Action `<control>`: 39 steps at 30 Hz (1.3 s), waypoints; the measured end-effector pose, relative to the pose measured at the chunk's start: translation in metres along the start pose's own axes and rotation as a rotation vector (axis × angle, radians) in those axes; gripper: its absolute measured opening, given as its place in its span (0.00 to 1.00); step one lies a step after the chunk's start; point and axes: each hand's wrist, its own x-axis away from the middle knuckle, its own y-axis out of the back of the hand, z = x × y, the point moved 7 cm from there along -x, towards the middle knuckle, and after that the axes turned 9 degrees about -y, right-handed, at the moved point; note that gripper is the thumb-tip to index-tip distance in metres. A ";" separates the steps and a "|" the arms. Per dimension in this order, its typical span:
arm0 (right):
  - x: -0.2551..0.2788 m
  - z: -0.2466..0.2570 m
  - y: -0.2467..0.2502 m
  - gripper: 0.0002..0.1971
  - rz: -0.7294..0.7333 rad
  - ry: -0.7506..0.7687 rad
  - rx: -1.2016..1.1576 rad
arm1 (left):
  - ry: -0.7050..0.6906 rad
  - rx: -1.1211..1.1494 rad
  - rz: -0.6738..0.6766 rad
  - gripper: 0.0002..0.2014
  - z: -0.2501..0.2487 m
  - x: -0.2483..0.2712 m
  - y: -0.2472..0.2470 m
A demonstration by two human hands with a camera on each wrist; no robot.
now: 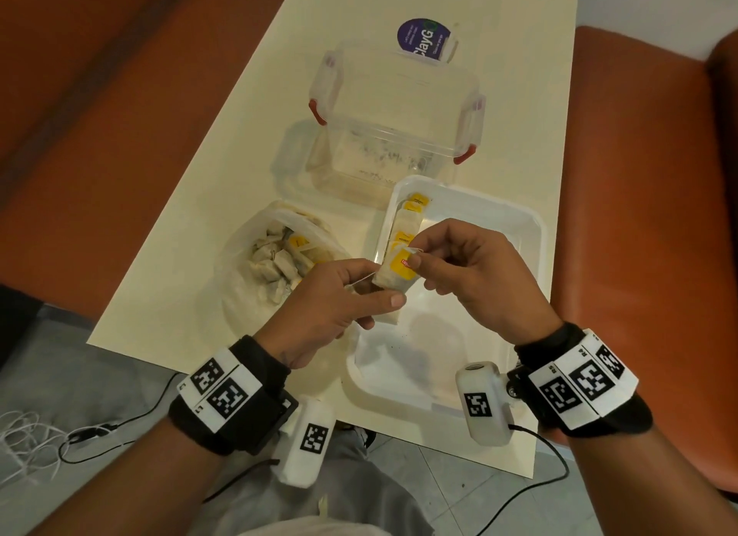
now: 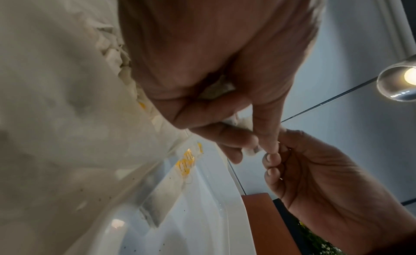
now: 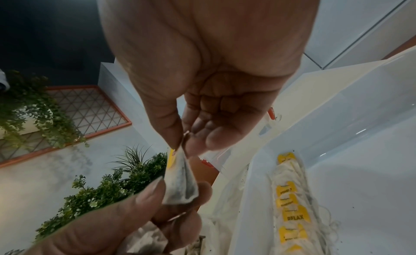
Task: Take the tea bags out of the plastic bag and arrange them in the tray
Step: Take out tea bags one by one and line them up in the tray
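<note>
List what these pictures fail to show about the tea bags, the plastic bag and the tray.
- How many tea bags remain in the plastic bag: head view, heaped and behind crumpled plastic.
- Row of tea bags in the tray: head view, the right hand covers its near end; right wrist view, cut off at the bottom edge.
- Held tea bag: left wrist view, the left hand hides most of it.

We read "ClayG" in white on the round purple label point(image 1: 424, 39) just beyond the clear latch-lid container point(image 1: 393, 112); its smaller print is too fine to read. In the white tray point(image 3: 371, 178), one yellow tea bag tag point(image 3: 296, 216) says "RELAX"; the tags beside it are blurred. The wristband markers point(image 1: 219, 388) by that tray show "L" and "R" codes.
</note>
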 end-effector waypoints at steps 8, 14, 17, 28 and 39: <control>-0.004 -0.020 0.000 0.03 0.037 -0.080 0.161 | 0.064 0.018 -0.170 0.08 0.014 0.004 0.046; -0.007 -0.053 -0.041 0.03 0.311 -0.204 0.664 | 0.081 0.073 -0.224 0.09 0.020 0.011 0.061; -0.008 -0.067 -0.061 0.03 0.385 -0.255 0.753 | 0.076 0.086 -0.221 0.09 0.021 0.012 0.061; -0.031 -0.071 -0.051 0.01 0.118 -0.259 0.852 | 0.065 0.113 -0.200 0.10 0.019 0.009 0.056; -0.038 -0.075 -0.050 0.04 0.116 -0.303 0.727 | 0.071 0.099 -0.197 0.09 0.021 0.008 0.057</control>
